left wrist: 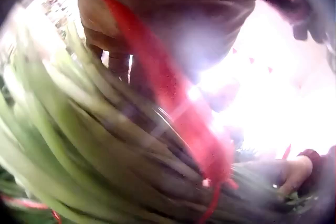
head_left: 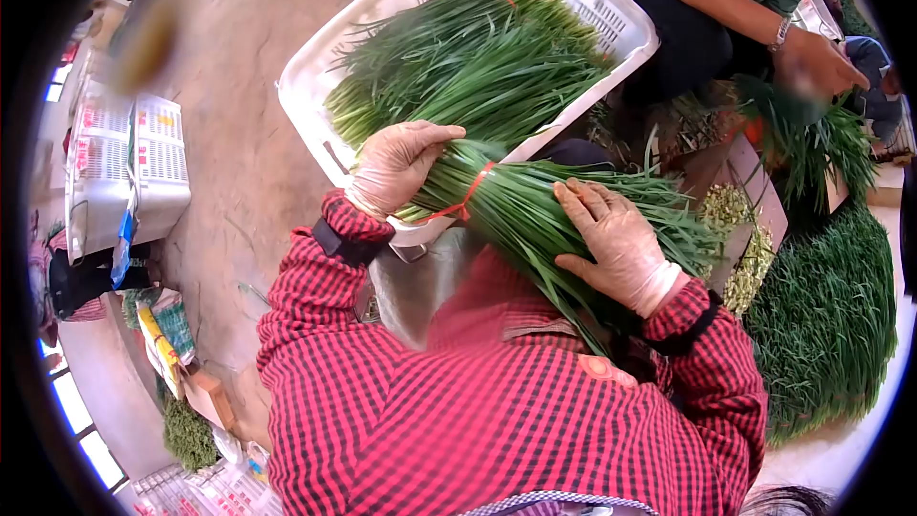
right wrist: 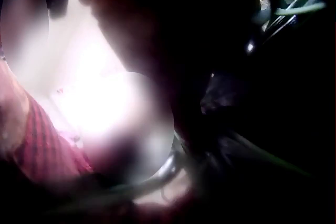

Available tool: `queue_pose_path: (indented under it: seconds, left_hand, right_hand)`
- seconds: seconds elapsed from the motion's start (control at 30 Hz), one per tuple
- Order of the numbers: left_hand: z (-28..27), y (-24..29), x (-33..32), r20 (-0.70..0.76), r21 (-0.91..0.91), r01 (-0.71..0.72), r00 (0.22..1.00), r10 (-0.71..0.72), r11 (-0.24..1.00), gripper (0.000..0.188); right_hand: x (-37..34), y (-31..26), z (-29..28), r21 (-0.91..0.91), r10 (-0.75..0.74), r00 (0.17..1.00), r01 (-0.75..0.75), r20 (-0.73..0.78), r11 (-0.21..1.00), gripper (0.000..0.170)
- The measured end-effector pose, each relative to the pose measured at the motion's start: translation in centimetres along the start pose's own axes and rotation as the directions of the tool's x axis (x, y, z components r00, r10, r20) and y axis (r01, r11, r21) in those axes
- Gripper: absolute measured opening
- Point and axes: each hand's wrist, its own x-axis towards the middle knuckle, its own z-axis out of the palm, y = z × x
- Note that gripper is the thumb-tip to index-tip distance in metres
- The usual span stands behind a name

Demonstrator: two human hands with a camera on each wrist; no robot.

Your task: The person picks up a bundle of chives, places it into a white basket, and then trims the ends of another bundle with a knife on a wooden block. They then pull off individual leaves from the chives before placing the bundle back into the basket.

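A bundle of long green stalks (head_left: 535, 220), tied with a red band (head_left: 475, 193), lies across the lap in the head view. The gloved left hand (head_left: 396, 164) grips its pale end beside the band, thumb stretched along the top. On the leafy part rests the gloved right hand (head_left: 619, 247), fingers spread. Up close in the left wrist view are the red band (left wrist: 173, 92), the stalks (left wrist: 68, 129) and part of the left hand (left wrist: 163, 19). The right wrist view is mostly dark and blurred.
A white basket (head_left: 315, 72) of green bundles stands just ahead. Another person (head_left: 735, 0) sits at the upper right, near leafy stalks (head_left: 812, 148). A large green pile (head_left: 826, 325) is at the right, white crates (head_left: 158, 162) at the left.
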Motion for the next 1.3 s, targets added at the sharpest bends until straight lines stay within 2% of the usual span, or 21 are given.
queue_pose_path:
  seconds: [0.03,0.1,0.13,0.23,0.27,0.3,0.37,0.47,0.57,0.63,0.73,0.8,0.83,0.93,0.97,1.03,1.07,1.17,1.2,1.27,1.3]
  left_hand:
    - [-0.6,0.1,0.1,0.045,0.192,-0.101,0.995,0.094,0.976,0.045]
    - [-2.3,0.6,0.2,0.181,0.526,-0.306,0.952,0.246,0.794,0.048]
    - [-3.0,0.6,-0.1,0.215,0.576,-0.247,0.965,0.146,0.779,0.049]
    - [-2.9,0.2,-0.4,0.214,0.601,-0.347,0.938,0.273,0.720,0.053]
    - [-2.6,-0.9,-0.5,0.274,0.492,-0.372,0.924,0.266,0.787,0.058]
    - [-2.4,-0.5,-0.7,0.291,0.388,-0.400,0.908,0.302,0.830,0.047]
    - [-1.7,1.3,-1.2,0.260,0.400,-0.357,0.927,0.269,0.844,0.047]
    - [-0.2,-0.5,-1.8,0.135,0.226,-0.242,0.967,0.216,0.944,0.044]
    - [0.2,-0.1,-1.7,0.030,0.015,0.015,0.999,-0.015,1.000,0.036]
    - [1.4,-1.9,-1.8,-0.015,-0.210,0.121,0.992,-0.127,0.970,0.026]
    - [2.1,-2.3,-1.4,-0.020,-0.526,0.316,0.924,-0.383,0.789,0.020]
    - [1.7,-1.4,-1.2,-0.007,-0.481,0.389,0.894,-0.447,0.785,0.027]
    - [1.6,-1.0,-1.2,0.002,-0.455,0.428,0.877,-0.480,0.781,0.031]
    - [1.3,-1.6,-1.6,-0.042,-0.176,0.331,0.939,-0.343,0.927,0.045]
    - [1.3,-2.0,-1.7,-0.058,-0.130,0.279,0.956,-0.288,0.951,0.048]
    - [1.1,-2.4,-2.2,-0.090,-0.034,0.178,0.980,-0.180,0.983,0.054]
    - [1.0,-2.1,-2.5,-0.081,-0.095,0.221,0.970,-0.228,0.971,0.042]
    - [0.9,-3.0,-3.1,-0.154,-0.221,0.249,0.946,-0.285,0.943,0.029]
    - [0.6,-2.8,-3.2,-0.177,-0.218,0.212,0.951,-0.252,0.953,0.021]
    - [0.1,-2.5,-2.9,-0.127,-0.145,0.223,0.962,-0.242,0.964,0.020]
    - [-0.1,-2.0,-2.6,-0.103,-0.110,0.228,0.966,-0.239,0.968,0.020]
  right_hand:
    - [-0.2,0.4,0.1,0.019,-0.003,1.000,0.003,-0.002,1.000,0.087]
    - [-0.7,0.9,0.4,0.019,-0.004,1.000,0.004,-0.003,1.000,0.086]
    - [-1.1,1.0,0.5,0.000,-0.001,1.000,0.001,-0.004,1.000,0.085]
    - [-1.6,1.2,0.5,-0.031,-0.003,1.000,0.003,0.010,1.000,0.084]
    - [-1.5,1.1,0.6,-0.037,-0.001,1.000,0.001,0.016,0.999,0.084]
    - [-1.4,1.0,0.5,-0.046,0.002,1.000,-0.001,0.020,0.999,0.083]
    - [-1.0,0.7,0.1,-0.053,0.010,0.999,-0.008,0.031,0.999,0.082]
    - [-0.8,0.8,0.2,-0.046,0.007,1.000,-0.006,0.007,0.999,0.080]
    - [-0.6,0.5,0.5,-0.008,0.024,1.000,-0.024,-0.014,1.000,0.078]
    - [-0.7,0.2,0.8,0.007,0.041,0.999,-0.041,-0.026,0.999,0.078]
    - [-0.6,0.0,0.7,-0.001,0.048,0.999,-0.048,-0.021,0.999,0.078]
    - [-0.2,-0.3,-0.3,-0.015,0.030,0.999,-0.030,0.019,0.999,0.079]
    - [0.4,-0.8,-0.9,-0.037,0.014,0.999,-0.015,-0.030,0.999,0.080]
    - [3.4,-2.7,-1.0,-0.107,-0.072,0.976,0.051,-0.204,0.993,0.088]
    - [4.3,-3.3,-0.7,-0.082,-0.076,0.981,0.062,-0.176,0.995,0.096]
    - [5.5,-3.7,0.9,-0.109,0.023,0.997,-0.016,0.069,0.994,0.112]
    - [5.6,-3.5,1.9,-0.092,0.040,0.997,-0.034,0.069,0.995,0.113]
    - [5.5,-2.6,4.0,-0.051,0.047,0.996,-0.044,0.069,0.998,0.113]
    - [5.3,-2.5,4.1,-0.040,0.034,0.998,-0.032,0.060,0.999,0.113]
    - [5.0,-2.0,5.0,-0.025,0.007,0.998,-0.009,-0.058,1.000,0.109]
    - [5.0,-1.7,5.2,-0.022,0.009,0.998,-0.010,-0.066,1.000,0.108]
